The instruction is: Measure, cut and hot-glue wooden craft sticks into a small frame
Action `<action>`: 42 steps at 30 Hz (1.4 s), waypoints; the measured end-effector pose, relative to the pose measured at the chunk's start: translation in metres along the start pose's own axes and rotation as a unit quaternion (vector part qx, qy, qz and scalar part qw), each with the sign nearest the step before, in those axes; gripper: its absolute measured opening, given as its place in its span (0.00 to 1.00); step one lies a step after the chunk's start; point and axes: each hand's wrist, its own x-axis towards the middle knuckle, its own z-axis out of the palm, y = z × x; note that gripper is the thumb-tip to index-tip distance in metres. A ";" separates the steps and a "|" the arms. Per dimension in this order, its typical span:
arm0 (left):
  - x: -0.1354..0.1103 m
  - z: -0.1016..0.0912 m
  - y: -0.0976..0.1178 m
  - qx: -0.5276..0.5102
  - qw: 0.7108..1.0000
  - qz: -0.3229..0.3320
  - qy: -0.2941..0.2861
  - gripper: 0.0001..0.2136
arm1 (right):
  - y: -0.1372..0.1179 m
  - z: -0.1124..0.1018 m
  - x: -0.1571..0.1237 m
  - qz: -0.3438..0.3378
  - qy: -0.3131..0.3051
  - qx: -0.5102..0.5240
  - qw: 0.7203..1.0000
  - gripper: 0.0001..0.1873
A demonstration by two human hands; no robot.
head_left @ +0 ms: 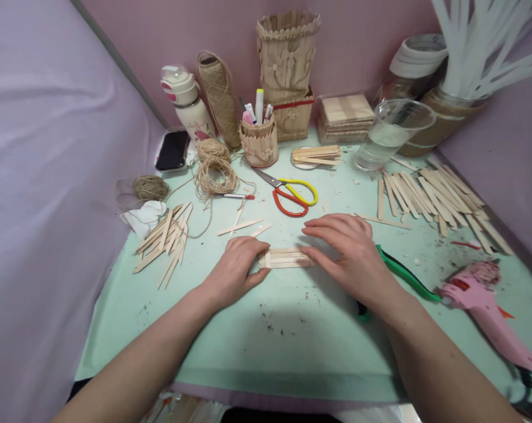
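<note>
A small panel of craft sticks (285,258), laid side by side with a short crosspiece near its left end, lies flat on the table. My left hand (239,264) pinches that left end between thumb and fingers. At the right end, my right hand (347,247) has its thumb against the panel, while its fingers are spread apart above. Beneath my right wrist is a green-handled tool (407,276), its working end hidden. A few loose sticks (240,227) lie just beyond the panel.
Scissors (287,194), twine (215,176) and a pen holder (259,141) stand or lie behind. Stick piles (164,241) flank both sides. A pink glue gun (481,305) sits right, near a clear cup of liquid (389,138). A bottle (188,106) and phone (173,150) are back left.
</note>
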 end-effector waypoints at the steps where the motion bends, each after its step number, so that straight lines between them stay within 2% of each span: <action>1: 0.000 0.000 0.000 0.000 1.000 -0.002 0.000 0.14 | 0.001 0.000 0.000 0.003 0.000 0.000 1.000 0.09; 6: -0.001 -0.002 0.002 0.006 1.000 -0.001 -0.006 0.17 | 0.002 -0.003 -0.002 0.015 0.008 0.000 1.000 0.09; 10: -0.002 -0.003 0.003 0.010 1.000 0.004 -0.012 0.19 | 0.000 -0.013 -0.006 0.017 0.028 -0.007 0.999 0.10; 15: -0.006 -0.006 0.004 0.026 0.999 0.004 0.024 0.19 | 0.001 -0.043 -0.031 0.015 0.056 -0.044 0.997 0.10; 19: 0.000 -0.011 0.020 0.060 0.997 -0.025 0.049 0.15 | 0.008 -0.074 -0.067 0.032 0.041 -0.095 0.994 0.11; 23: 0.024 -0.009 0.046 0.043 0.999 -0.015 -0.006 0.13 | 0.020 -0.100 -0.107 0.063 0.020 -0.199 0.978 0.16; 27: 0.051 0.007 0.062 0.033 0.996 -0.034 -0.075 0.14 | 0.036 -0.115 -0.143 0.101 0.005 -0.259 0.961 0.22; 30: 0.062 0.017 0.063 0.028 0.995 -0.045 -0.090 0.14 | 0.043 -0.119 -0.162 0.127 0.008 -0.273 0.954 0.24; 33: 0.065 0.021 0.062 0.032 0.993 -0.052 -0.102 0.15 | 0.044 -0.117 -0.168 0.150 0.020 -0.266 0.952 0.24; 42: 0.063 0.022 0.060 0.030 0.993 -0.059 -0.100 0.17 | 0.041 -0.101 -0.155 0.177 0.025 -0.181 0.967 0.21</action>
